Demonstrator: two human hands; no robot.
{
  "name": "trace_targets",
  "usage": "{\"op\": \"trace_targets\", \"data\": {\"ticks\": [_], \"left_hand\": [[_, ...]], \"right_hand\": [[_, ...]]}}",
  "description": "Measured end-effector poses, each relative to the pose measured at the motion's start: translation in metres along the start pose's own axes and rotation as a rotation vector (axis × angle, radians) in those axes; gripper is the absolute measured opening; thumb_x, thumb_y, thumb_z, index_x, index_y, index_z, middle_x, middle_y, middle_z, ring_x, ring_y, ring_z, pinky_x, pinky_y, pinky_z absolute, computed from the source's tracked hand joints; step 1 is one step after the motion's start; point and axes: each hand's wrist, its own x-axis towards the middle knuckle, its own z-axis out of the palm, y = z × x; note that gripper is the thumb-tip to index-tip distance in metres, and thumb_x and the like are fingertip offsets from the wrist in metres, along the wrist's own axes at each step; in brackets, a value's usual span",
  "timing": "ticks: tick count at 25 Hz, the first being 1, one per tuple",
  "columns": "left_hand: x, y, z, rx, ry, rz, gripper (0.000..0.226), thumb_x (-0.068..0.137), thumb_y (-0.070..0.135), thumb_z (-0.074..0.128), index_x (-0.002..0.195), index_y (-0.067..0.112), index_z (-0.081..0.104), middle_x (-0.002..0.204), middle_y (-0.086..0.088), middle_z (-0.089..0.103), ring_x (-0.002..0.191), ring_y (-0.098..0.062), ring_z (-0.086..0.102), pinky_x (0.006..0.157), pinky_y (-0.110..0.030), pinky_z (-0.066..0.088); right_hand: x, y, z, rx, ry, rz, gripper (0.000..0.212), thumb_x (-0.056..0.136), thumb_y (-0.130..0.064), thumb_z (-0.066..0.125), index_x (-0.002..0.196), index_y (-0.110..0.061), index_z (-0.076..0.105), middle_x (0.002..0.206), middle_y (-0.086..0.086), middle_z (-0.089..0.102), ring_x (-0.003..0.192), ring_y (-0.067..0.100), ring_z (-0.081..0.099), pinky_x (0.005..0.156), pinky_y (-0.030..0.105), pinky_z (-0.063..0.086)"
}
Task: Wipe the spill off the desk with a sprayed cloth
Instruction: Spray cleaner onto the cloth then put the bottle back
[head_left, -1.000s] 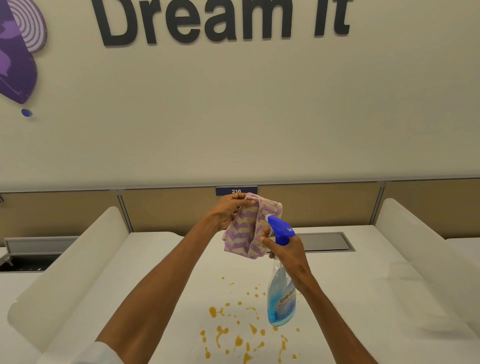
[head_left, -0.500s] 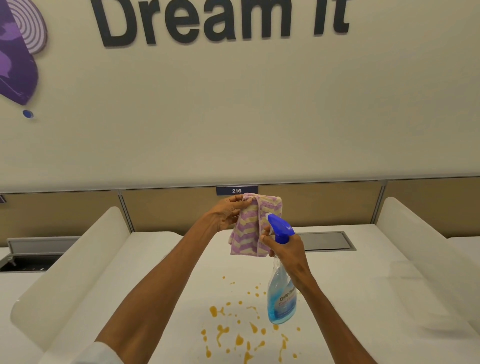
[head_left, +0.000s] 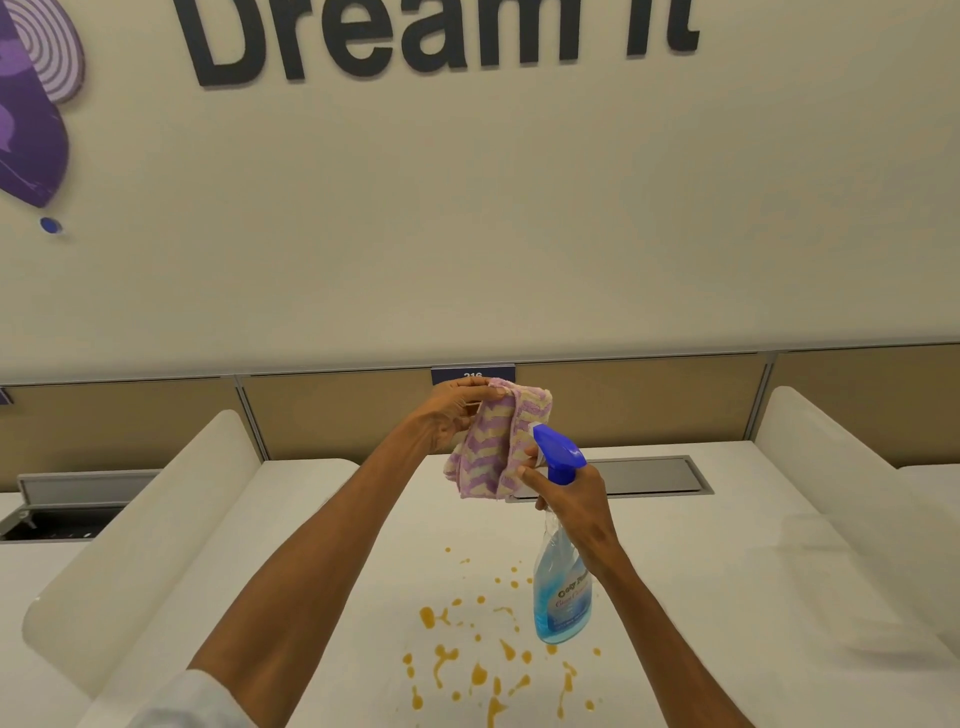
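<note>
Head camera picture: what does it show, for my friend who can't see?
A left hand holds up a striped cloth while the right hand aims a spray bottle at it, above orange spill drops on a white desk.

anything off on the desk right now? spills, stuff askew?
Yes: orange-brown spill splattered in drops on the white desk, not yet wiped. Left hand holds the cloth up; right hand aims the spray bottle at it. Nothing else stands out.

The cloth (head_left: 497, 447) looks like nubby terry — soft and matt. The spray bottle (head_left: 562, 592) is clear glossy plastic; its blue trigger head (head_left: 560, 453) is opaque. The desk (head_left: 701, 582) is smooth and white — faintly sheened.
</note>
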Motion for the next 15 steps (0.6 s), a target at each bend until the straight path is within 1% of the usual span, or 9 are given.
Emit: {"op": "trace_targets", "data": {"ticks": [2, 5, 8, 10, 12, 15], "left_hand": [[0.002, 0.000, -0.001, 0.066, 0.038, -0.019, 0.011, 0.084, 0.018, 0.076, 0.095, 0.016, 0.073, 0.097, -0.007, 0.070, 0.097, -0.025, 0.060, 0.083, -0.037, 0.053], [0.003, 0.000, -0.002, 0.108, 0.052, -0.041, 0.018, 0.082, 0.020, 0.079, 0.098, 0.015, 0.073, 0.097, -0.007, 0.071, 0.094, -0.024, 0.064, 0.078, -0.032, 0.055], [0.001, 0.004, -0.002, 0.075, 0.037, -0.039, 0.022, 0.082, 0.017, 0.079, 0.102, 0.013, 0.071, 0.093, -0.006, 0.072, 0.084, -0.020, 0.068, 0.070, -0.028, 0.057], [0.000, 0.007, 0.000, 0.051, 0.021, -0.029, 0.021, 0.084, 0.016, 0.077, 0.103, 0.013, 0.070, 0.089, -0.004, 0.072, 0.079, -0.018, 0.069, 0.063, -0.025, 0.058], [-0.001, 0.010, 0.001, 0.040, 0.010, -0.012, 0.016, 0.085, 0.015, 0.075, 0.100, 0.014, 0.070, 0.088, -0.003, 0.072, 0.077, -0.017, 0.070, 0.061, -0.024, 0.058], [0.001, 0.013, -0.001, 0.042, 0.002, 0.027, 0.013, 0.086, 0.016, 0.074, 0.099, 0.017, 0.071, 0.093, -0.003, 0.072, 0.082, -0.018, 0.070, 0.065, -0.024, 0.057]], "right_hand": [[0.000, -0.002, 0.000, -0.008, 0.004, 0.009, 0.023, 0.083, -0.027, 0.075, 0.088, -0.029, 0.052, 0.067, 0.001, 0.063, 0.061, 0.015, 0.063, 0.064, 0.022, 0.053], [0.001, -0.003, 0.000, -0.019, 0.013, 0.012, 0.024, 0.083, -0.028, 0.075, 0.085, -0.029, 0.051, 0.067, 0.001, 0.062, 0.061, 0.016, 0.062, 0.066, 0.024, 0.054], [0.003, -0.001, 0.001, -0.022, 0.024, 0.011, 0.025, 0.082, -0.030, 0.076, 0.092, -0.023, 0.055, 0.074, 0.006, 0.063, 0.067, 0.023, 0.065, 0.070, 0.032, 0.058], [0.004, 0.000, 0.003, -0.009, 0.032, 0.027, 0.030, 0.081, -0.028, 0.077, 0.100, -0.017, 0.056, 0.078, 0.005, 0.062, 0.072, 0.024, 0.064, 0.074, 0.036, 0.059], [0.005, -0.003, 0.004, 0.010, 0.048, 0.038, 0.033, 0.081, -0.027, 0.078, 0.103, -0.016, 0.055, 0.079, 0.004, 0.061, 0.073, 0.021, 0.062, 0.073, 0.035, 0.059], [0.007, -0.006, 0.004, 0.057, 0.100, 0.060, 0.032, 0.081, -0.026, 0.078, 0.100, -0.016, 0.055, 0.078, 0.007, 0.061, 0.071, 0.021, 0.063, 0.066, 0.026, 0.057]]}}
